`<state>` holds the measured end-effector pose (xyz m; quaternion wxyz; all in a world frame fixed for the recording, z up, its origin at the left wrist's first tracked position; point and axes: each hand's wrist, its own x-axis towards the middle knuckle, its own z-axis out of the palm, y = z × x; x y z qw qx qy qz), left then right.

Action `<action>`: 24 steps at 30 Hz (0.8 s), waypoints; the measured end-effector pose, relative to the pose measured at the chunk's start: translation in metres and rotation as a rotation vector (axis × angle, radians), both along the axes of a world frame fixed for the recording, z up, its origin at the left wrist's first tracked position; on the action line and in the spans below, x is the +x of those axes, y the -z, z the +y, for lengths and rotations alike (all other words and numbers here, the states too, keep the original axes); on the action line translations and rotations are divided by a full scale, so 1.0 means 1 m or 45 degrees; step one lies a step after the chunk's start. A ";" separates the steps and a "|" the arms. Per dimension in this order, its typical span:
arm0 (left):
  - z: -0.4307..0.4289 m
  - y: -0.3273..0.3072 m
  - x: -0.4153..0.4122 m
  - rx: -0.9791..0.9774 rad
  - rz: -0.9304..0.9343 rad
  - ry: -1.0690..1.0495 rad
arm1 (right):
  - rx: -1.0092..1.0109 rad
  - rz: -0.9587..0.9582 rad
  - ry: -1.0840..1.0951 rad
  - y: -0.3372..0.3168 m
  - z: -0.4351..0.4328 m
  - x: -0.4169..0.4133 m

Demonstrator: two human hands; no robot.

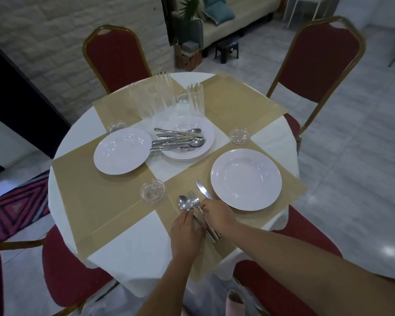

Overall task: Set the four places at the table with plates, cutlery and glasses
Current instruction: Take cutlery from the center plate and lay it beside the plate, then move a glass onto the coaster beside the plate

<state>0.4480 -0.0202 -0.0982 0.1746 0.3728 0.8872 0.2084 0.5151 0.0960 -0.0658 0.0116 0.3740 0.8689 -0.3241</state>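
Lining up cutlery on the bench (128,252), you have the spoon (183,202), fork (193,198) and knife (202,188) lying just left of the near plate (246,179). Your left grip (187,231) rests flat fingers on the spoon's handle. Your right grip (217,215) bends over the fork and knife handles — pinching or only pressing, I cannot tell. Thin, stiff, slick steel — nudge it by the handles, not the tips.

One head-worn wide-angle cam at the near edge of the round table (132,258), facing forward and steeply down. Close range: left hand (186,233) and right hand (217,216) sit lower centre; far chairs (116,55) bend toward the top corners.
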 end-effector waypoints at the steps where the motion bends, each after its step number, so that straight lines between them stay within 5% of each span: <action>1: -0.001 -0.001 0.000 0.052 -0.008 -0.001 | -0.003 0.029 0.014 -0.001 0.001 0.001; 6: -0.011 -0.005 -0.004 0.204 -0.114 -0.164 | -0.038 0.010 0.089 -0.006 0.007 0.000; 24: -0.023 -0.015 -0.045 -0.132 0.228 -0.324 | 0.064 0.005 0.185 -0.025 0.046 -0.004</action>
